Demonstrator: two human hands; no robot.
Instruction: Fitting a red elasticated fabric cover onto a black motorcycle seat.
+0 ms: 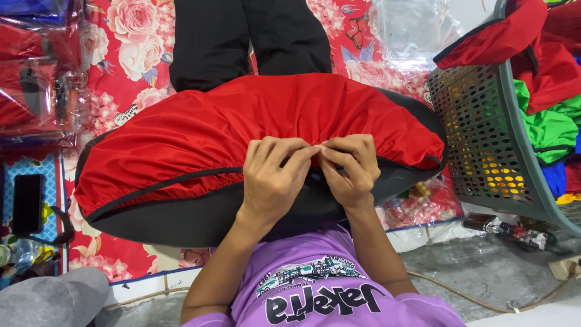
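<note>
Person, head-camera view: wears a short-sleeved purple cotton T-shirt [321,290] with a printed chest graphic, a small grey-and-white skyline drawing above large black block lettering outlined in white. Sleeve hems end above the elbows. Both forearms bare; left hand [272,178] and right hand [351,166] bare, no rings, watch or gloves visible.
</note>
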